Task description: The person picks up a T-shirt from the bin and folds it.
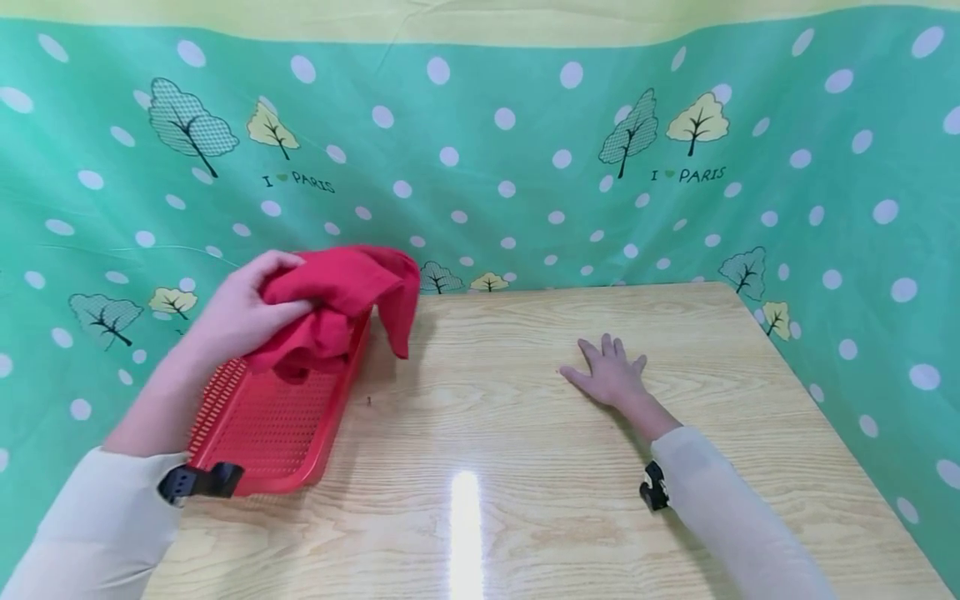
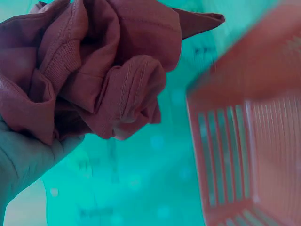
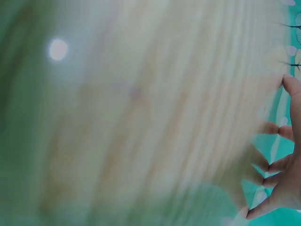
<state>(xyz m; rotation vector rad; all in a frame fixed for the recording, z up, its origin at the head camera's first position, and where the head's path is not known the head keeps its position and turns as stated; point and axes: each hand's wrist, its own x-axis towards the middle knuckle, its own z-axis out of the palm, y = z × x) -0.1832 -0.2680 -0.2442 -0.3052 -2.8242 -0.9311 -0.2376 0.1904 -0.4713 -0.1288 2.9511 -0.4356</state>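
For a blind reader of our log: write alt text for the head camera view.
A person's left hand grips a bunched red cloth above a red perforated plastic basket at the left edge of a light wooden table. The right hand rests flat, fingers spread, on the tabletop. Behind hangs a green polka-dot backdrop printed with trees.

I am looking at a light wooden table (image 1: 525, 467) that is catching a bright streak of glare near its front edge. A red perforated basket (image 1: 277, 425) is sitting on its left side, overhanging the edge. My right hand (image 1: 611, 375) is lying flat on the wood, well apart from the basket.
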